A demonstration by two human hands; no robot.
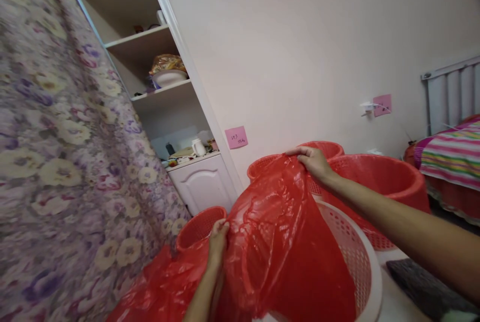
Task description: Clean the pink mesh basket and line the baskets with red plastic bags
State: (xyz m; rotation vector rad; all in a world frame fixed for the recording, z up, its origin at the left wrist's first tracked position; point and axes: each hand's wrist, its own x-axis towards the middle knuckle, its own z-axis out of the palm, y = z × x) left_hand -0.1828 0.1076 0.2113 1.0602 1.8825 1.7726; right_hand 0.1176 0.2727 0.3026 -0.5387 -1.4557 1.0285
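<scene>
A large red plastic bag (270,222) is stretched between my two hands. My left hand (218,238) pinches its left edge, with the fingers closed. Higher up and to the right, my right hand (313,161) is closed on the bag's upper edge. Beneath and behind the film stands a white perforated plastic basket (369,262), its right rim showing while the bag hides much of the rest. More red film (168,277) spreads to the lower left, beside my left forearm.
Red perforated baskets stand around: one at left (195,224), one against the wall (258,166), a large one at right (408,182). A floral curtain (67,162) hangs at left beside a shelf cabinet (204,182). A bed (453,157) is far right; dark cloth (423,282) lies lower right.
</scene>
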